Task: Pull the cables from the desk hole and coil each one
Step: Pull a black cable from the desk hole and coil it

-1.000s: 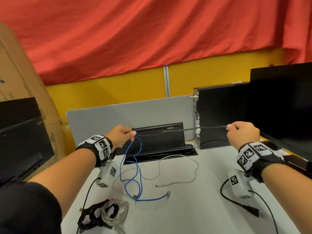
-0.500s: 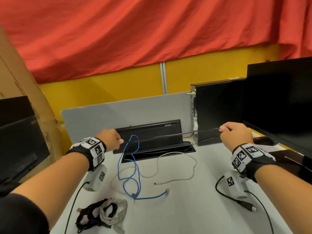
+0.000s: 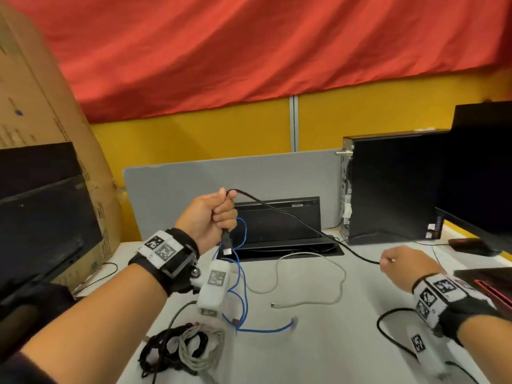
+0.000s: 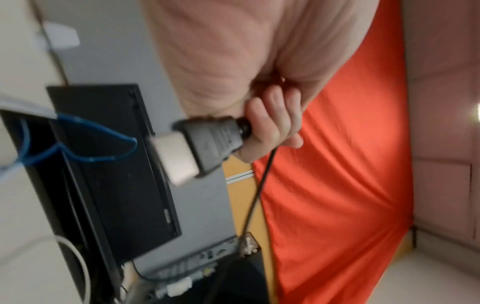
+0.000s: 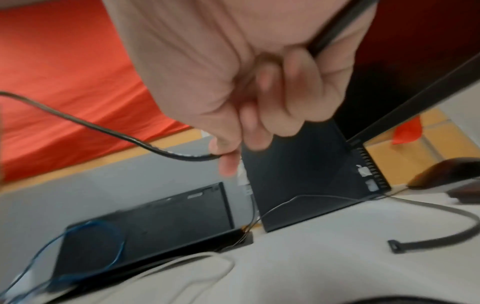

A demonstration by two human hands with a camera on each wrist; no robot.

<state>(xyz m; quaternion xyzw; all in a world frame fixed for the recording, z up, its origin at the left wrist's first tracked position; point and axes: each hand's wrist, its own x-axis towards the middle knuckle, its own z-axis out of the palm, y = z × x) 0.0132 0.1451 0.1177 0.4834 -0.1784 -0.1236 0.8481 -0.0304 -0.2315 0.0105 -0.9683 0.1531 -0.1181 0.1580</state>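
My left hand (image 3: pixel 220 213) is raised above the desk hole (image 3: pixel 291 249) and grips a black cable (image 3: pixel 293 217) just behind its plug (image 3: pixel 227 242), which hangs below the fist. In the left wrist view the fingers (image 4: pixel 270 127) curl round the cable at the plug (image 4: pixel 207 144). The cable slopes down to the right into my right hand (image 3: pixel 393 261), which pinches it low over the desk; the right wrist view shows the cable (image 5: pixel 103 127) entering those fingers (image 5: pixel 259 123). A blue cable (image 3: pixel 242 286) and a white cable (image 3: pixel 313 273) lie loose on the desk, trailing from the hole.
The hole's black lid (image 3: pixel 277 220) stands open against a grey divider (image 3: pixel 221 176). A black computer tower (image 3: pixel 393 187) and a monitor (image 3: pixel 482 167) stand at the right, another monitor (image 3: pixel 41 212) and a cardboard box (image 3: pixel 41 106) at the left. Coiled cables (image 3: pixel 180 347) lie near the front.
The left hand has risen and now holds the plug end hanging below its fist. The right hand dropped towards the desk, so the black cable slopes down instead of running level.
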